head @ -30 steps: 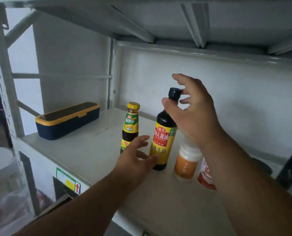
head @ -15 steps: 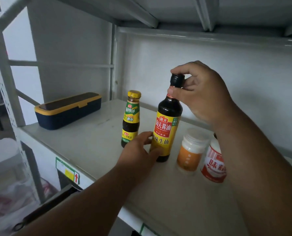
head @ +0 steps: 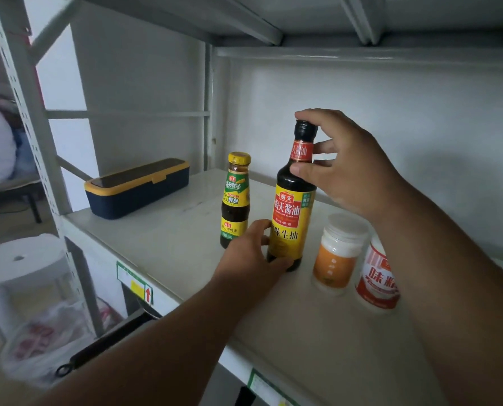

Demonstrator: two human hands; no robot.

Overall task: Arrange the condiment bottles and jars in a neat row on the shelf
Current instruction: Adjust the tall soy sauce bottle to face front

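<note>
I am standing the tall soy sauce bottle (head: 291,212) upright on the pale shelf (head: 168,244), between the shorter yellow-capped sauce bottle (head: 234,200) just to its left and the orange-labelled jar (head: 336,254) to its right. My right hand (head: 344,168) is closing thumb and fingers around its black cap and red neck band; my left hand (head: 251,259) is wrapping its fingers against the bottle's base. Open shelf is lying between the bottles and the navy box with a yellow rim (head: 137,189) at the far left, and more bare board is running toward the near edge. Both bottles are holding dark liquid. The tall bottle's yellow label is reading 海天酱油. A red and white jar (head: 374,284), partly behind my right forearm, is showing 味.
</note>
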